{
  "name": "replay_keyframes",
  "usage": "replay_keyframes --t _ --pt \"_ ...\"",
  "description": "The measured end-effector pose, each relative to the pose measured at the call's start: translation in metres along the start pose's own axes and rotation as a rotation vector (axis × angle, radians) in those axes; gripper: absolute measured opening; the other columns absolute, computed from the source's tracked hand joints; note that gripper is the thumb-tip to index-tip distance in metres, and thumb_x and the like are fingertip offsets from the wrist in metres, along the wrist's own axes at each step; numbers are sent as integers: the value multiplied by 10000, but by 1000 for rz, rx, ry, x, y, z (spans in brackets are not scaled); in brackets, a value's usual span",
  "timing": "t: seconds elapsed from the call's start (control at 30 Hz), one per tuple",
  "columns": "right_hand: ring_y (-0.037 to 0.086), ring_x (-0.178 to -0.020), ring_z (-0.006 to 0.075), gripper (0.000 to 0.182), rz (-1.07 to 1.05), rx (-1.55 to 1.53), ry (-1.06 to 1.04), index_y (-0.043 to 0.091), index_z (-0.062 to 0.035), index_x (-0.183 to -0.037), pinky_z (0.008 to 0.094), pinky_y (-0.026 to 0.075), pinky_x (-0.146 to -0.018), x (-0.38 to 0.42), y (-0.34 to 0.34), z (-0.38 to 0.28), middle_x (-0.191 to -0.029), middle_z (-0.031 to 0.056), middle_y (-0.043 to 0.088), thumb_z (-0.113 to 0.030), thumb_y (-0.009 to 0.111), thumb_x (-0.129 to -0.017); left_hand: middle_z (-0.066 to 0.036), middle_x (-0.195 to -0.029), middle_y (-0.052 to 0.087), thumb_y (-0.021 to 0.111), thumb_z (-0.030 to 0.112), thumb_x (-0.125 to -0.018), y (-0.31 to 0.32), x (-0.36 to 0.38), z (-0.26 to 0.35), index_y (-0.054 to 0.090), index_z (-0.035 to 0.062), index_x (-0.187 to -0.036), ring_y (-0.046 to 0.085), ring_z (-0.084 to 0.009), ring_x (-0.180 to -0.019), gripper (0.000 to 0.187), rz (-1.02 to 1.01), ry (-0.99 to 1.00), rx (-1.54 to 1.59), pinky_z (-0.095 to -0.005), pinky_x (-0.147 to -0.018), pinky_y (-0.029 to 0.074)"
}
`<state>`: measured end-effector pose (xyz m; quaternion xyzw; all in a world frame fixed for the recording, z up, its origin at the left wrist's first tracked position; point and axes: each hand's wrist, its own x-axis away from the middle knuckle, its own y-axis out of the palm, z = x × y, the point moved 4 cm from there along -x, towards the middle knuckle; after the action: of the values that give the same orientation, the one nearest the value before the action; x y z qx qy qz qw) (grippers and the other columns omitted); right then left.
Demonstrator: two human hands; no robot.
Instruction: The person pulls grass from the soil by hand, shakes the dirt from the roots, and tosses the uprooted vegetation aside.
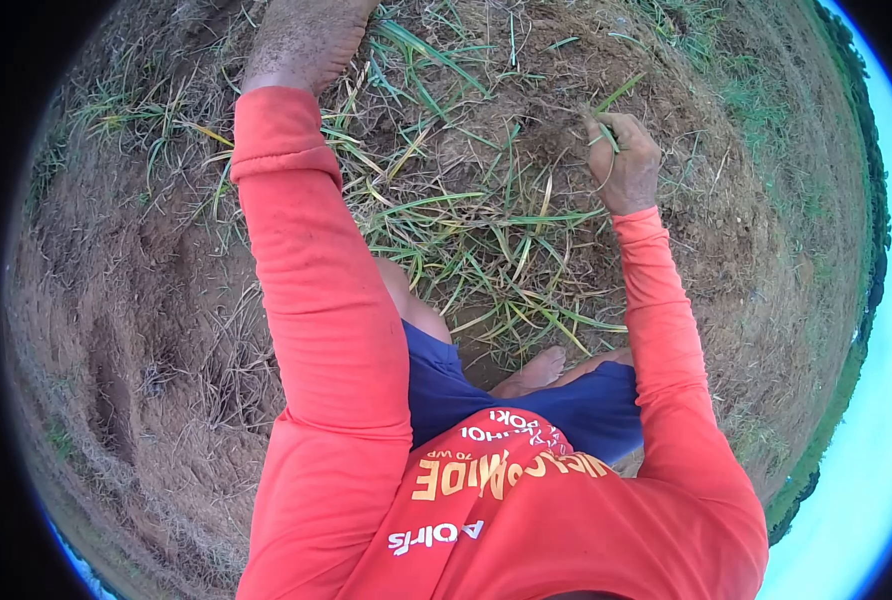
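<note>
Head view: a slim green grass blade (621, 92) — straight, pointed — juts from the right hand (626, 165), whose fingers are curled closed on it over brown soil (721, 215), near yellowing tufts (526, 235). Its gripped part is hidden. The dirt-covered left hand (311, 45) is cut off — its fingers' state I cannot tell.

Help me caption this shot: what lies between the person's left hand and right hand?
In the head view, green grass blades and patches of brown soil lie between the left hand and the right hand.
</note>
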<state>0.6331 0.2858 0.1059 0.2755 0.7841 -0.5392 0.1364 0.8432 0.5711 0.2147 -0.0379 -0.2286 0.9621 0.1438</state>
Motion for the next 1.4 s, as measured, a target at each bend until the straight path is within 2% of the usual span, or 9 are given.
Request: replay_keyframes --t 0.17,0.27,0.53,0.67,0.77,1.0,1.1,1.2,1.4 --pt "617 -650 66 263 -309 -537 695 731 30 -1037 232 494 -577 -15 -20 44 -790 21 699 -198 782 -915 -75 -880 712 672 202 -909 19 -15 -9 726 38 -1085 649 -174 -820 246 15 240 13 -347 -764 508" --pt "622 -645 79 276 -345 -486 747 724 31 -1050 229 506 -575 -7 -16 62 -787 35 694 -207 778 -920 -42 -877 702 680 186 -910 21 -13 -12 724 38 -1085 630 -147 -833 233 -8 74 46 -335 -769 505" --pt "657 -659 120 297 -487 -528 768 663 12 -1050 264 530 -586 20 29 50 -777 83 704 -201 783 -883 -66 -910 730 680 202 -913 11 -2 -5 734 36 -1089 657 -173 -858 248 32 156 -14 -362 -798 513" --pt "716 -891 302 303 -451 -52 243 632 -17 -1042 402 572 -793 38 78 9 -959 139 723 -218 788 -878 -88 -891 730 683 217 -910 14 5 2 739 39 -1076 664 -184 -844 249 0 179 53 -371 -788 515" --pt "671 -968 402 311 -431 -11 232 655 -36 -1045 469 535 -863 43 105 -10 -1014 187 695 -241 786 -852 -91 -865 724 690 223 -905 13 4 1 739 37 -1059 662 -181 -821 247 25 138 65 -373 -767 514" --pt "674 -933 407 166 -315 84 195 705 -68 -996 499 560 -818 55 108 -24 -966 193 682 -178 710 -872 -81 -826 711 702 245 -898 2 4 -3 732 28 -1023 651 -178 -779 252 61 105 -7 -377 -722 513" --pt "679 -944 413 204 -431 141 185 721 -62 -973 501 561 -842 53 119 -21 -968 200 692 -233 725 -863 -68 -790 696 702 248 -901 2 11 1 733 33 -985 637 -170 -741 233 133 215 -51 -371 -689 506" --pt "682 -981 414 252 -707 197 360 730 -50 -947 503 556 -877 35 117 -4 -995 201 703 -283 737 -852 -65 -767 685 704 254 -900 -9 -2 -15 737 44 -959 628 -159 -719 221 93 47 -31 -363 -670 498" --pt "690 -836 446 316 -416 161 197 723 -22 -890 543 539 -770 52 119 -5 -842 261 695 -338 739 -875 -31 -759 672 698 260 -905 -13 -4 -23 746 46 -959 611 -138 -718 226 80 11 52 -353 -664 485"
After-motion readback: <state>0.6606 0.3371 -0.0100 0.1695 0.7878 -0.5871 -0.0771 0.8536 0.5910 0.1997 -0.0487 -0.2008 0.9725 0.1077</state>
